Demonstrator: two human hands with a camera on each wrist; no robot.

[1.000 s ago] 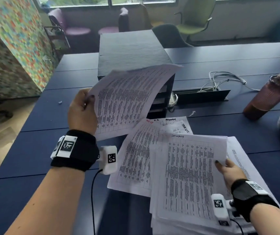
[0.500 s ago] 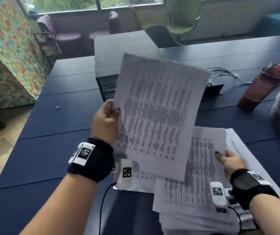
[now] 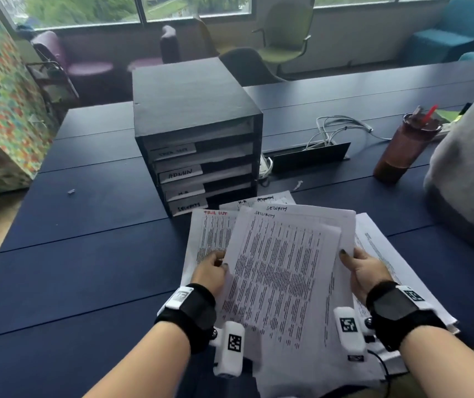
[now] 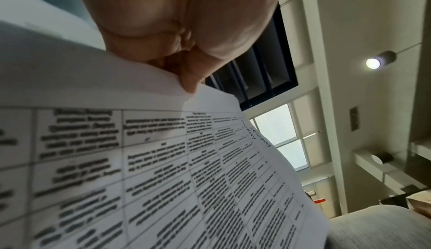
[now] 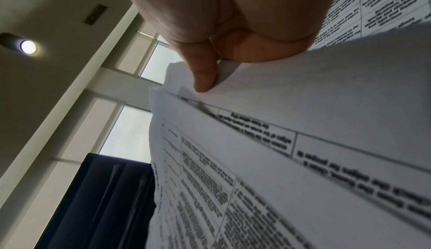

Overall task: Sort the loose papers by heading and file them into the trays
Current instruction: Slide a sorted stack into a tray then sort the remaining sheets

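— On the table (image 3: 92,254), before the trays (image 3: 198,156), which step was it?
— Sorting. The left hand (image 3: 211,271) pinched a SECURITY sheet (image 3: 276,282); the right hand (image 3: 366,271) gripped the stack (image 3: 342,225) beneath.
— Next?
— Probably into the bottom SECURITY tray (image 3: 189,207), fed flat.

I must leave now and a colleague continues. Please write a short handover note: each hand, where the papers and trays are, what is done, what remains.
Left hand: pinches the left edge of the top sheet, headed SECURITY.
Right hand: grips the right edge of the paper stack.
Tray unit stands behind the papers; slots read ADMIN, H.R, SECURITY, top label blurred. Each slot already shows some paper.
A Task List sheet lies at left on the table.
Left: file the SECURITY sheet in the bottom tray, then sort the rest.
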